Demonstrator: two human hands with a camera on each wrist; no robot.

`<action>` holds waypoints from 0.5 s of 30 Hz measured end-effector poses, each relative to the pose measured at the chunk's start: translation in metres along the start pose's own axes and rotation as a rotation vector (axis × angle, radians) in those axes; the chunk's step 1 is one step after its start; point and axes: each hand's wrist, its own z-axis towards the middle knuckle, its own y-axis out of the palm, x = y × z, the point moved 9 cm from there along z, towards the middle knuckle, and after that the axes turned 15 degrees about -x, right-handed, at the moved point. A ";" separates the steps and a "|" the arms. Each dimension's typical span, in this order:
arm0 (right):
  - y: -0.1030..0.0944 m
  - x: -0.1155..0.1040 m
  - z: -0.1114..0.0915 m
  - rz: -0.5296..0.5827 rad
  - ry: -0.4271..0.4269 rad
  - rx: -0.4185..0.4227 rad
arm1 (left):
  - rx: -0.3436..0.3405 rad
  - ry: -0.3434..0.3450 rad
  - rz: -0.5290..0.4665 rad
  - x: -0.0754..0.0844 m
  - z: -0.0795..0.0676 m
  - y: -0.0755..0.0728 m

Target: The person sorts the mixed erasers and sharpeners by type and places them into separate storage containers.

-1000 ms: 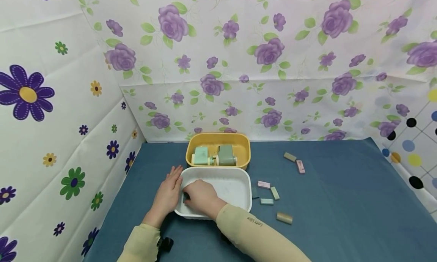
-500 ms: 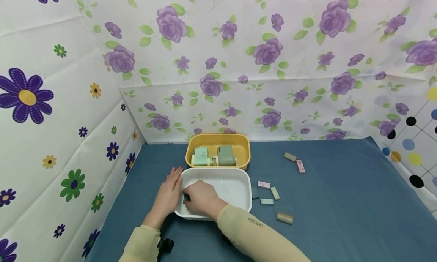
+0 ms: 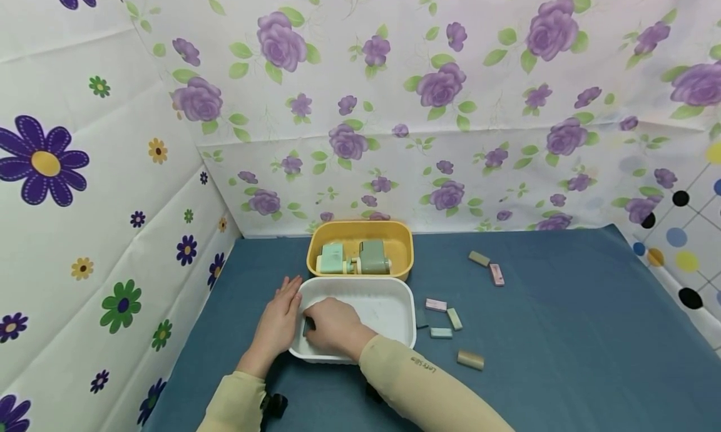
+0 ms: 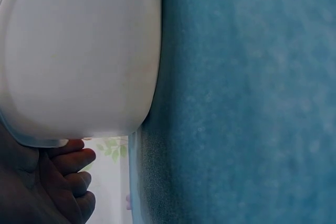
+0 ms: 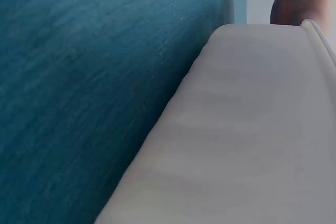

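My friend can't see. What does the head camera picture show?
A right hand reaches into a white tub, touching a small dark block, while the left hand rests against the tub's side. Behind is a yellow tub; pastel blocks lie on blue cloth.

The head view looks forward and down over the whole blue worktop. Both wrist views sit very near, low beside the white tub, sharing its outer wall and worktop.

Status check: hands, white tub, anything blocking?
Left hand flat against white tub outer left side. Right hand inside tub, fingers curled on a small dark block. Loose blocks right of tub, nothing blocking.
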 end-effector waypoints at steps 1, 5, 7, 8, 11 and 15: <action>-0.001 0.001 -0.001 0.010 -0.002 -0.001 | 0.001 0.002 0.000 0.000 0.000 0.000; -0.004 0.008 -0.005 0.046 0.023 -0.007 | 0.007 0.007 0.007 0.000 0.001 0.001; -0.007 0.013 -0.008 0.058 0.048 -0.009 | 0.010 0.005 0.006 0.000 0.001 0.001; -0.008 0.015 -0.009 0.063 0.061 -0.011 | 0.010 0.003 0.004 0.001 0.001 0.001; -0.014 0.020 -0.017 0.073 0.064 -0.006 | 0.008 -0.010 0.003 0.001 0.000 0.001; -0.029 0.023 -0.032 0.084 0.017 0.039 | 0.000 -0.021 0.005 0.001 0.000 0.001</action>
